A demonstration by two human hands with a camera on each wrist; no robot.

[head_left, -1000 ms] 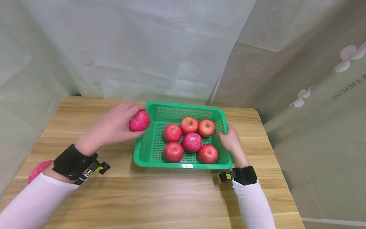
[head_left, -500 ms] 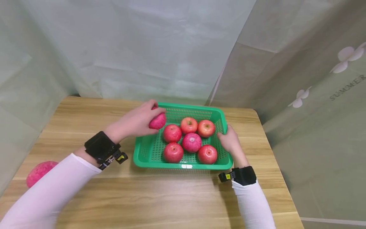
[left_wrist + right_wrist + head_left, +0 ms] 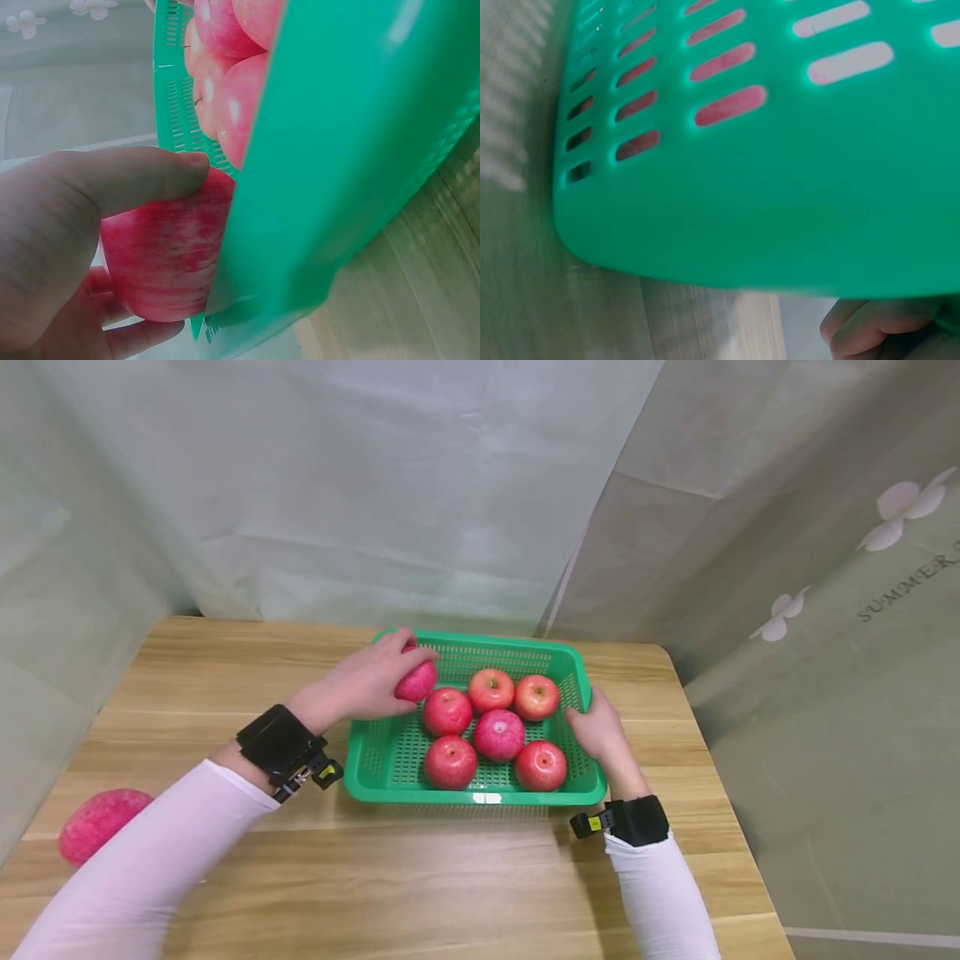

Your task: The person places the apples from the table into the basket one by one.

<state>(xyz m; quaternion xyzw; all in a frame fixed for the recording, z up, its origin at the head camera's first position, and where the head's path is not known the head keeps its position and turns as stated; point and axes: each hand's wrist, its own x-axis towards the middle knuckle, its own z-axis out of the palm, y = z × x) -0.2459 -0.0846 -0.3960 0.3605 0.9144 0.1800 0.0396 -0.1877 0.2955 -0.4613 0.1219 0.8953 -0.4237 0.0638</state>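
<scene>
My left hand (image 3: 367, 681) grips a red apple (image 3: 417, 681) at the far left corner of a green plastic basket (image 3: 487, 797). In the left wrist view the thumb lies over the top of this apple (image 3: 169, 255), with fingers underneath, right by the basket wall (image 3: 322, 150). Inside the basket rest several more apples, among them a darker pinkish-red one (image 3: 499, 735) in the middle. My right hand (image 3: 597, 727) holds the basket's right rim, thumb on the inner side. In the right wrist view its curled fingers (image 3: 877, 326) show below the perforated wall (image 3: 780, 202).
Another red apple (image 3: 102, 825) lies on the wooden table (image 3: 420, 893) at the left, partly behind my left sleeve. Pale grey curtains (image 3: 390, 485) hang close behind the table and along both sides.
My left hand has carried its apple rightward from outside the basket's left rim to over its far left corner, then nearly stopped. The right hand has stayed on the rim.
</scene>
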